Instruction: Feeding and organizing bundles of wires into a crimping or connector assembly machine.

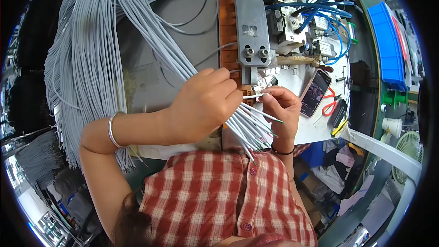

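My left hand point(209, 103) is closed round a bundle of grey cables point(171, 55), whose cut ends point(247, 132) fan out below the fist, some with green or reddish tips. One white cable end point(252, 96) stands apart from the rest and points right. The thumb and forefinger of my right hand point(282, 105) pinch its tip. Both hands are just in front of a grey metal press head point(250, 23) with bolts, beside an orange-brown slotted strip point(227, 27). The fingers of my left hand hide part of the bundle.
A large sheaf of grey cables point(87, 50) hangs at the left. Right of the press are blue air hoses point(315, 9), a phone point(315, 92), red-handled scissors point(330, 103) and a yellow-black cutter point(339, 121). A blue bin point(386, 45) and a fan point(408, 155) stand farther right.
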Action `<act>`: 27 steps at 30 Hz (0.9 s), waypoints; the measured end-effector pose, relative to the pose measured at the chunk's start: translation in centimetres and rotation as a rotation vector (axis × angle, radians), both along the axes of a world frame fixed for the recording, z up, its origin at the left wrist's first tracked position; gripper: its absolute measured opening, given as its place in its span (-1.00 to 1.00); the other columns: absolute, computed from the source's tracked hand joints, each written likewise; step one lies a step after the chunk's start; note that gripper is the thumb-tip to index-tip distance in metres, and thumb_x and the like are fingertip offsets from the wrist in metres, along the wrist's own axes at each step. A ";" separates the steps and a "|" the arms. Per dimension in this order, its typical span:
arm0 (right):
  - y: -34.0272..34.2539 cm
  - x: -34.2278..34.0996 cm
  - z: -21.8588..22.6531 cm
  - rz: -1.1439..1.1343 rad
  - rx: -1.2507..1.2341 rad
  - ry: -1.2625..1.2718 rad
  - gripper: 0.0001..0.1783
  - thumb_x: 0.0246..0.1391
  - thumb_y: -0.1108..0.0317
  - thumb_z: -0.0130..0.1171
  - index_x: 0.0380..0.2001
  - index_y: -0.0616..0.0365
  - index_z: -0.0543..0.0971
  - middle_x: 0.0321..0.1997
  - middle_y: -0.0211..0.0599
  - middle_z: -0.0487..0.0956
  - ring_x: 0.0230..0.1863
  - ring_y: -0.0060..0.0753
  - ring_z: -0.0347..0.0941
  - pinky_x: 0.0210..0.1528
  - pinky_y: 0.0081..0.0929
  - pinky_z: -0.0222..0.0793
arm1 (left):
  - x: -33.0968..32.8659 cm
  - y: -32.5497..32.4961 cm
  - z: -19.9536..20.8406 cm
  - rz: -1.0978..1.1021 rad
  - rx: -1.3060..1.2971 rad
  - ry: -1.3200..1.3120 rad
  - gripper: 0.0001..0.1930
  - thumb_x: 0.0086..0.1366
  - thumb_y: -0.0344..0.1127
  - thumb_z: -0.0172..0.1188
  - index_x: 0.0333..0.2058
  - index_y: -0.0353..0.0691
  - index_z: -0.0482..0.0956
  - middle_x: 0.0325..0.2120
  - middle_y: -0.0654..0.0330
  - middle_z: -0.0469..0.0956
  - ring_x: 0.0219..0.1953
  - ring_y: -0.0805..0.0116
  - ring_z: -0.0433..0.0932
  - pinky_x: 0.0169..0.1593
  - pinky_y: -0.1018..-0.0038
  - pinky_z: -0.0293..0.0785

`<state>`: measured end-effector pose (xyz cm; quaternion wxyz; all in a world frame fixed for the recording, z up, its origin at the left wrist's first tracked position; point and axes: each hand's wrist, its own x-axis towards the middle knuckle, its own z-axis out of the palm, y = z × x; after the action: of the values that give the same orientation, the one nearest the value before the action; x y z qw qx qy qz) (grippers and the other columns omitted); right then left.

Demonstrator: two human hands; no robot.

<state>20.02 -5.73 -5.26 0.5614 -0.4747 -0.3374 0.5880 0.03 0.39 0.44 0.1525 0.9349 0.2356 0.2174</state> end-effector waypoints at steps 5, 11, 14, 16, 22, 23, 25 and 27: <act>0.0 -0.6 1.0 -0.031 -0.036 -0.031 -0.92 -0.03 0.54 0.14 -0.46 0.36 0.52 -0.49 -0.27 0.53 -0.68 -0.74 0.27 -0.74 -0.79 0.09 | -0.1 -0.3 0.6 0.046 -0.030 0.098 -0.82 -0.22 -0.45 0.18 -0.54 -0.28 0.41 -0.65 0.20 0.29 -0.49 0.25 0.30 -0.45 0.40 0.18; 0.2 0.6 0.8 0.229 -0.005 0.177 -0.92 -0.07 0.56 0.17 -0.44 0.36 0.53 -0.56 -0.31 0.52 -0.68 -0.72 0.30 -0.71 -0.78 0.16 | -0.2 0.2 0.5 -0.006 -0.018 0.075 -0.87 -0.24 -0.46 0.16 -0.62 -0.22 0.40 -0.64 0.21 0.35 -0.46 0.28 0.34 -0.41 0.42 0.21; 0.0 0.6 0.7 0.288 0.038 0.133 -0.92 -0.05 0.54 0.15 -0.48 0.37 0.51 -0.50 -0.20 0.53 -0.69 -0.67 0.30 -0.73 -0.76 0.14 | -0.1 0.1 0.6 -0.031 -0.024 0.074 -0.88 -0.23 -0.47 0.15 -0.62 -0.22 0.40 -0.63 0.21 0.35 -0.45 0.29 0.34 -0.40 0.42 0.21; 0.1 0.5 0.9 0.148 -0.001 -0.045 -0.92 -0.04 0.54 0.15 -0.49 0.36 0.50 -0.48 -0.20 0.52 -0.68 -0.66 0.32 -0.72 -0.74 0.16 | 0.0 0.0 0.6 -0.024 -0.019 0.089 -0.90 -0.21 -0.48 0.13 -0.63 -0.22 0.41 -0.63 0.21 0.36 -0.45 0.29 0.34 -0.40 0.43 0.22; 0.3 0.7 0.2 0.159 -0.072 0.112 -0.92 -0.04 0.53 0.16 -0.50 0.34 0.48 -0.52 -0.26 0.51 -0.68 -0.67 0.31 -0.71 -0.72 0.20 | 0.2 -0.2 -0.5 -0.070 -0.013 0.021 -0.82 -0.26 -0.52 0.13 -0.54 -0.27 0.42 -0.61 0.21 0.31 -0.43 0.25 0.32 -0.37 0.39 0.21; 0.3 0.6 0.0 0.133 -0.078 0.012 -0.92 -0.02 0.51 0.14 -0.49 0.32 0.47 -0.54 -0.30 0.50 -0.69 -0.67 0.29 -0.72 -0.73 0.18 | 0.2 -0.2 -0.6 -0.071 -0.008 0.019 -0.81 -0.26 -0.53 0.13 -0.53 -0.28 0.42 -0.60 0.20 0.31 -0.43 0.25 0.32 -0.36 0.39 0.22; 0.4 0.5 -0.2 0.080 -0.087 -0.187 -0.91 0.03 0.48 0.10 -0.49 0.28 0.45 -0.58 -0.36 0.47 -0.70 -0.69 0.26 -0.72 -0.75 0.14 | 0.1 -0.2 -0.5 -0.070 -0.002 0.016 -0.80 -0.26 -0.54 0.12 -0.52 -0.28 0.42 -0.59 0.20 0.31 -0.43 0.24 0.32 -0.36 0.39 0.22; 0.6 0.1 -0.1 0.085 -0.114 -0.142 -0.90 0.05 0.46 0.08 -0.49 0.26 0.43 -0.60 -0.39 0.44 -0.70 -0.70 0.24 -0.73 -0.76 0.11 | 0.2 -0.1 0.0 -0.029 -0.008 -0.002 -0.79 -0.27 -0.54 0.12 -0.53 -0.28 0.40 -0.61 0.20 0.31 -0.44 0.24 0.32 -0.36 0.39 0.21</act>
<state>20.10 -5.10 -5.37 0.4827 -0.5317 -0.3620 0.5943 0.18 0.29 0.39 0.1596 0.9374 0.2226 0.2150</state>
